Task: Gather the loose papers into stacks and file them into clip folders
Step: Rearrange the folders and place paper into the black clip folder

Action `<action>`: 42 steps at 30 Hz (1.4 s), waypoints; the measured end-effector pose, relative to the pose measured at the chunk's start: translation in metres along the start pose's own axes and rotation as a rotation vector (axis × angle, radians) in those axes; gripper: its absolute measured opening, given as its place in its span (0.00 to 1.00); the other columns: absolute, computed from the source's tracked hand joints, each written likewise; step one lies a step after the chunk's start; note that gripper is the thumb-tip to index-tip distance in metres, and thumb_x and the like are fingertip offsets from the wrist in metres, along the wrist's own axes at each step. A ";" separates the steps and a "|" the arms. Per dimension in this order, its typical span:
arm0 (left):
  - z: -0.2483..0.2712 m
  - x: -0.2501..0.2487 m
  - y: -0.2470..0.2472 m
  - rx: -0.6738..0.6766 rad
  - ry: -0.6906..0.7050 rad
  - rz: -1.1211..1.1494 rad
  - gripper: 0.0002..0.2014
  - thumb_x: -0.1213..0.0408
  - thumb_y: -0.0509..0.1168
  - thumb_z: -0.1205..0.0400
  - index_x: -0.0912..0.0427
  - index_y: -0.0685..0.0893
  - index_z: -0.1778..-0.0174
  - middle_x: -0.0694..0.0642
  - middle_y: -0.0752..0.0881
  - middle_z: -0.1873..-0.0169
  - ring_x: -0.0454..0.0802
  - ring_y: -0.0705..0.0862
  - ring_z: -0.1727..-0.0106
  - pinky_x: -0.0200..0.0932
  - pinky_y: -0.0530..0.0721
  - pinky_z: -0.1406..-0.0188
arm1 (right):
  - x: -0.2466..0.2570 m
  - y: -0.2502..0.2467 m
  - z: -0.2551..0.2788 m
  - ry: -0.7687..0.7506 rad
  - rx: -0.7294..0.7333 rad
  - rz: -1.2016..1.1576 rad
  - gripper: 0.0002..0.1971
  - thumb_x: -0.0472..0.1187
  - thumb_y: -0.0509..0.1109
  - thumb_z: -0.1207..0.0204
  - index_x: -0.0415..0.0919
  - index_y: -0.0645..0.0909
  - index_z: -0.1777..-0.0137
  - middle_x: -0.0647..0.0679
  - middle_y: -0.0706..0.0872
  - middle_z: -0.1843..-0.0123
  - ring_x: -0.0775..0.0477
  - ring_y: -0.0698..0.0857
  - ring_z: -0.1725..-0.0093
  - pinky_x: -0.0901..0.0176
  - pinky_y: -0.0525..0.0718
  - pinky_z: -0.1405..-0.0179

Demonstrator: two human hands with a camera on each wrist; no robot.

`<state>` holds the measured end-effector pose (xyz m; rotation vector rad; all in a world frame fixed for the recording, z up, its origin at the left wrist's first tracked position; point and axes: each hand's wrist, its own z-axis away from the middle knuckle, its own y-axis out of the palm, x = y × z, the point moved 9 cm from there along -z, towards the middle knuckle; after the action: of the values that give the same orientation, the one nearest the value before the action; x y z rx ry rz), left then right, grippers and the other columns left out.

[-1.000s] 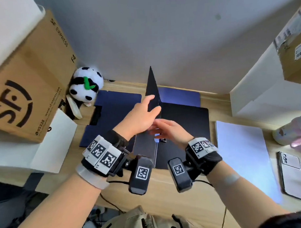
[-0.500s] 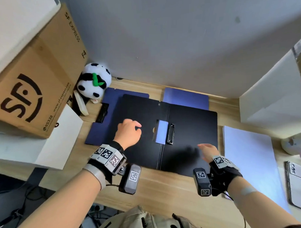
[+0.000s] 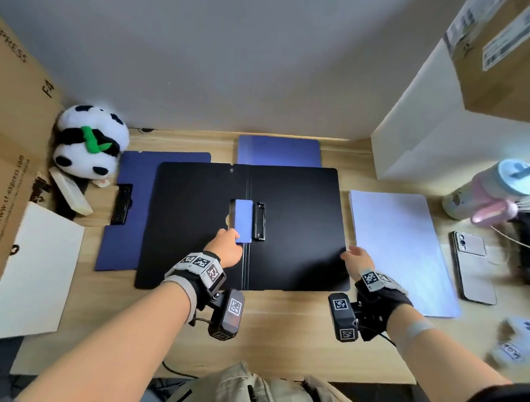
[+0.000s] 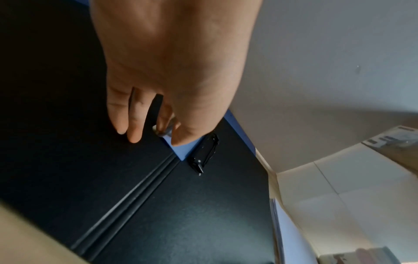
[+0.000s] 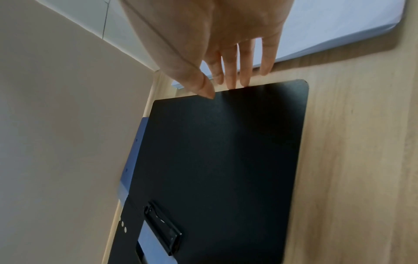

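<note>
The black folder [image 3: 294, 227] lay wide open and flat on the worktop [image 3: 292, 326], on top of two blue folders [image 3: 154, 174]. The left hand [image 3: 228, 247] sat at the blue flap [image 3: 243, 221] beside the clip [image 3: 259, 220] in the middle; its thumb and a finger seemed to pinch the flap's corner, but the view there was blurry. The right hand [image 3: 357, 259] was open, with straight fingers touching the folder's right edge. The stack of papers [image 3: 401, 256] lay just beside the folder, on the right
</note>
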<state>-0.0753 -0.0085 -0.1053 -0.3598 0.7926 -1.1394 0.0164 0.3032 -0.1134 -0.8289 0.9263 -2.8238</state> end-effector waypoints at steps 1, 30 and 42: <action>0.000 0.001 0.002 0.010 0.007 -0.031 0.19 0.63 0.56 0.18 0.56 0.73 0.29 0.58 0.70 0.31 0.60 0.81 0.37 0.52 0.77 0.32 | -0.003 0.001 -0.002 0.004 0.004 -0.005 0.25 0.34 0.61 0.21 0.34 0.68 0.24 0.40 0.74 0.25 0.40 0.73 0.25 0.54 0.67 0.26; 0.019 -0.162 0.053 0.107 0.142 0.355 0.13 0.65 0.57 0.16 0.61 0.85 0.43 0.59 0.84 0.49 0.55 0.82 0.49 0.40 0.79 0.59 | -0.041 -0.139 -0.056 -0.024 -0.253 -0.099 0.23 0.35 0.60 0.23 0.38 0.73 0.28 0.40 0.76 0.26 0.35 0.77 0.29 0.43 0.78 0.32; 0.013 -0.225 0.142 0.382 -0.078 0.562 0.16 0.66 0.56 0.15 0.51 0.62 0.68 0.49 0.63 0.69 0.43 0.65 0.67 0.41 0.73 0.54 | -0.073 -0.178 -0.112 0.036 -0.218 0.032 0.31 0.45 0.60 0.40 0.34 0.77 0.35 0.29 0.79 0.32 0.31 0.78 0.32 0.48 0.75 0.33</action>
<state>-0.0143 0.2507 -0.1011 0.1365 0.5403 -0.7156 0.0413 0.5240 -0.1228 -0.7781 1.2589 -2.7536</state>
